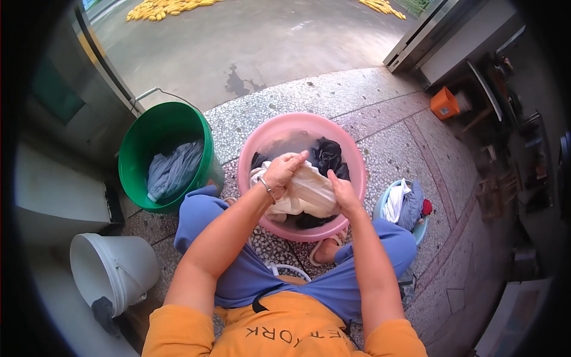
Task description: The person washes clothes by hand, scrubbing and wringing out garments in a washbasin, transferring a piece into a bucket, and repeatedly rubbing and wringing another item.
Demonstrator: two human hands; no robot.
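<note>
A pink basin (250,156) stands on the floor between my feet, with greyish water and dark clothes (331,156) in it. Over the basin my left hand (284,171) grips one side of a cream-white cloth garment (310,189), thumb on top. My right hand (342,193) holds the garment's other side, so it is spread between the two hands. The garment's lower part hangs down into the basin over the dark clothes. What kind of garment it is does not show. My fingers are partly hidden beneath the cloth.
To the left stands a green bucket (132,178) with grey-blue cloth inside; nearer is a white bucket (134,268). At right, a light-blue basin (421,231) holds clothes. An orange container (444,103) sits by the right wall. Yellow corn cobs (163,8) lie outside the doorway.
</note>
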